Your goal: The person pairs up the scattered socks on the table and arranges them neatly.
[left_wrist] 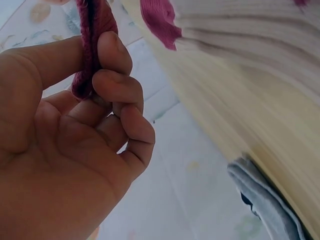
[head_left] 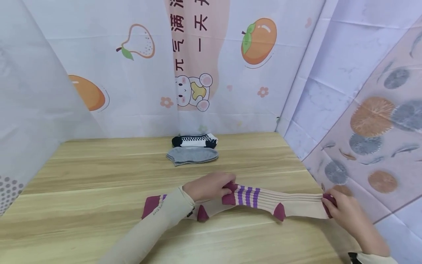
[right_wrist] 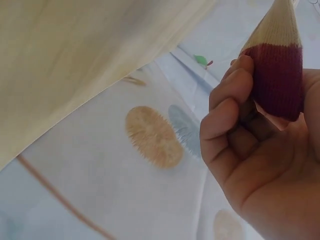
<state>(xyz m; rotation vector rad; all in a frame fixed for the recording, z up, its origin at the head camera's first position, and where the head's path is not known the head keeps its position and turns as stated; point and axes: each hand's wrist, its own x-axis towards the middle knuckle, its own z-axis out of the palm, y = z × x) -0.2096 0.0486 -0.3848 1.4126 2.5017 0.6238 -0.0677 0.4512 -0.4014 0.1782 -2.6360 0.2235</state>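
A cream ribbed sock (head_left: 263, 198) with purple stripes and a maroon heel stretches sideways above the table between both hands. My left hand (head_left: 209, 186) pinches its maroon cuff; in the left wrist view the cuff (left_wrist: 89, 50) sits between thumb and curled fingers. At the other end, my right hand (head_left: 349, 212) grips the maroon toe, and the right wrist view shows that toe (right_wrist: 277, 80) held between thumb and fingers. A matching sock (head_left: 215, 211) lies flat on the table below the left hand, partly hidden by the left forearm.
Toward the back of the wooden table (head_left: 99, 172) lie folded grey socks (head_left: 192, 155), with black-and-white checked socks (head_left: 194, 140) just behind them. Printed cloth hangs along the back (head_left: 138, 91) and both sides of the table.
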